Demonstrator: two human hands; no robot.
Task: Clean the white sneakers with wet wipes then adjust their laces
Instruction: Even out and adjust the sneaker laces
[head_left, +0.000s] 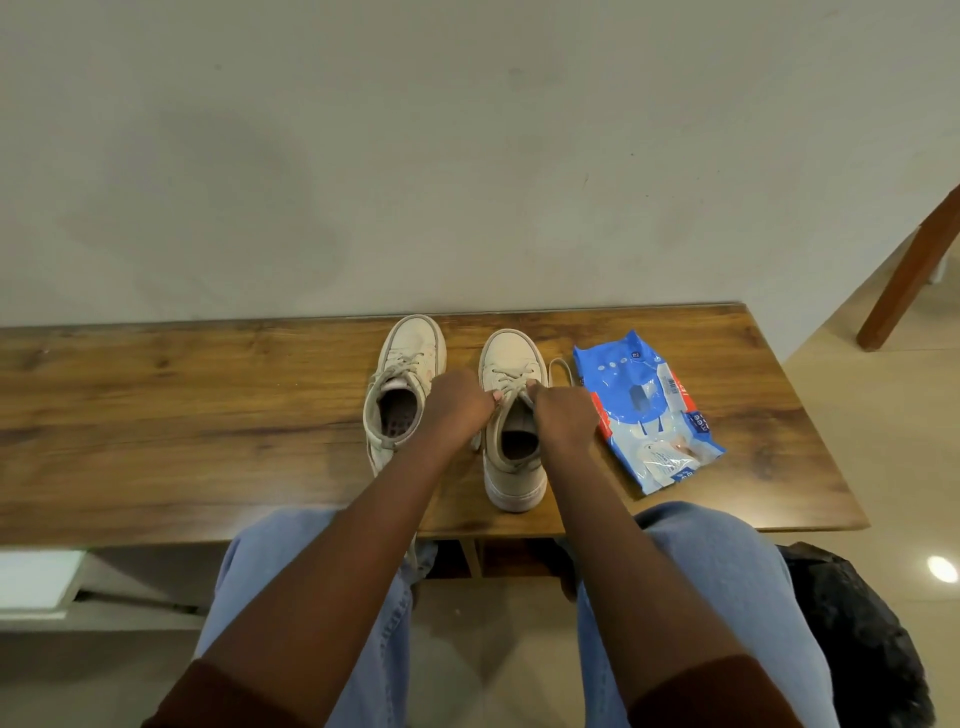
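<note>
At lace-adjust step, prob. Pinching laces (511, 376) of right sneaker (514, 483) w/ left hand (460, 400) and right hand (563, 415), close together. On table (208, 405), betw. left sneaker (410, 348) and wipes pack (644, 410). Next: pull even, gently.

L grip (460, 402) & R grip (563, 415) hide fingertips, some laces (511, 376); wipes pack (644, 410) print too small.

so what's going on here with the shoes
A seated person is working on the laces of the sneaker nearer the wet wipes pack. The left hand and right hand each pinch a lace near the shoe's opening. The other sneaker stands untouched beside it on the wooden table. The pack lies flat and neither hand holds a wipe, so this looks like the lace step.
</note>
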